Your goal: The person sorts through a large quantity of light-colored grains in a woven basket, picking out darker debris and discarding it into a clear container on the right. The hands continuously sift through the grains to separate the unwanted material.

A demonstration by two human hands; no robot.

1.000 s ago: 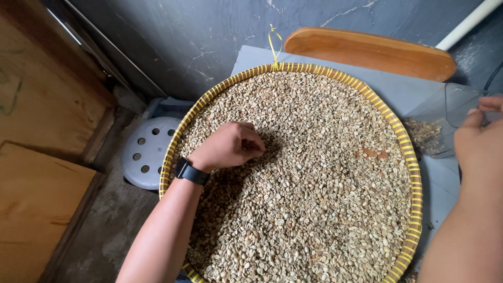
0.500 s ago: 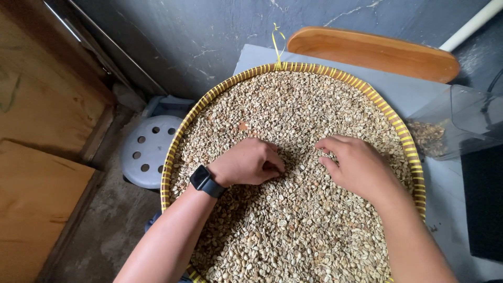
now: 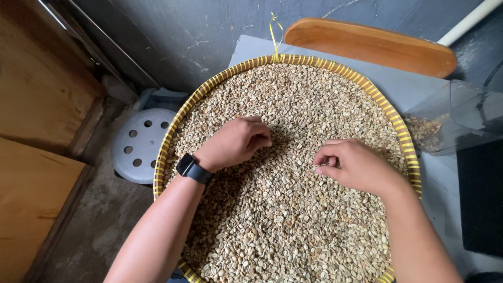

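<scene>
A wide round woven tray with a yellow rim (image 3: 209,86) is filled with pale green-beige beans (image 3: 293,220). My left hand (image 3: 234,142), with a black watch on its wrist, rests on the beans near the tray's middle, fingers curled and touching them. My right hand (image 3: 353,163) lies on the beans to the right of centre, thumb and fingertips pinched together over the beans. Whether a bean sits between the fingers cannot be seen.
A clear plastic container (image 3: 461,118) with some darker bits stands right of the tray on a grey table (image 3: 414,89). A wooden board (image 3: 369,46) lies behind the tray. A grey perforated stool (image 3: 139,144) stands lower left, wooden panels (image 3: 36,84) beyond it.
My right hand came from the clear container at the far right down onto the beans. My left hand shifted slightly toward the tray's centre.
</scene>
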